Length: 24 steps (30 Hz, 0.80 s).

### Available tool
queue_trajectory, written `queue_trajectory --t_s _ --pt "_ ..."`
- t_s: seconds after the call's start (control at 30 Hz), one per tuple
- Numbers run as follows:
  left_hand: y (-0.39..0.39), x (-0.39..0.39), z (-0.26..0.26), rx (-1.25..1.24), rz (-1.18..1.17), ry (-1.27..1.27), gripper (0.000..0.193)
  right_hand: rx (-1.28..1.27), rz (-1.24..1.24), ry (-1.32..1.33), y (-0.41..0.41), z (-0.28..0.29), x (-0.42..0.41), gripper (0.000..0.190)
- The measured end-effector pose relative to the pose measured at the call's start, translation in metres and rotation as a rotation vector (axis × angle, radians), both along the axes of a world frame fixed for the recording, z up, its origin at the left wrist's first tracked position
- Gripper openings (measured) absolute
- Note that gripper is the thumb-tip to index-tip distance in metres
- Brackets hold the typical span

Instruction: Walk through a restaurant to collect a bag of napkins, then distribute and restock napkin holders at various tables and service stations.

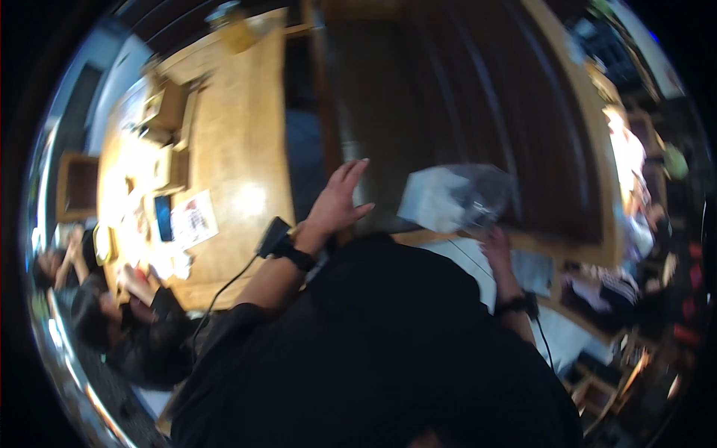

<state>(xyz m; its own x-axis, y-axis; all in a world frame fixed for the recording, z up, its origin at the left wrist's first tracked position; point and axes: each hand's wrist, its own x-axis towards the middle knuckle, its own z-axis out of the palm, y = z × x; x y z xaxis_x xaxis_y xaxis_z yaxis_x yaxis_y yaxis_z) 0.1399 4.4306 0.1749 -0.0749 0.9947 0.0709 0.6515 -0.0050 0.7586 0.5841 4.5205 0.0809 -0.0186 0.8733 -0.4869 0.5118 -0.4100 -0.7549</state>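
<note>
My left hand (340, 199) is held out near the right edge of a wooden table (241, 145), fingers apart and holding nothing. To the right, my right hand (496, 243) is at the lower edge of a plastic bag (484, 193), which looks partly clear and dark. A whitish packet or sheet (434, 196) shows at the bag's left side; whether it is inside cannot be told. Both lie over or hang above a dark slatted wooden bench (465, 101). My right fingers are blurred and partly hidden by the bag. Each wrist bears a strapped device with a cable.
On the table are wooden boxes (171, 168), a dark blue flat object (163, 217), a printed sheet (195, 219) and a jar with yellow contents (236, 35). People sit at its lower left side, one in dark clothing (148, 347). More people and furniture are at far right.
</note>
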Motion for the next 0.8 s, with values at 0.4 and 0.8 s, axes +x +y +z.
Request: queue_trajectory --t_s 0.4,0.8 --pt "0.046 0.189 -0.044 -0.428 -0.044 0.192 0.03 -0.005 0.144 0.01 0.04 0.014 -0.036 0.025" --pt "-0.144 0.196 0.037 -0.297 0.159 0.163 0.026 -0.276 0.701 0.56 -0.085 0.093 -0.086 0.014"
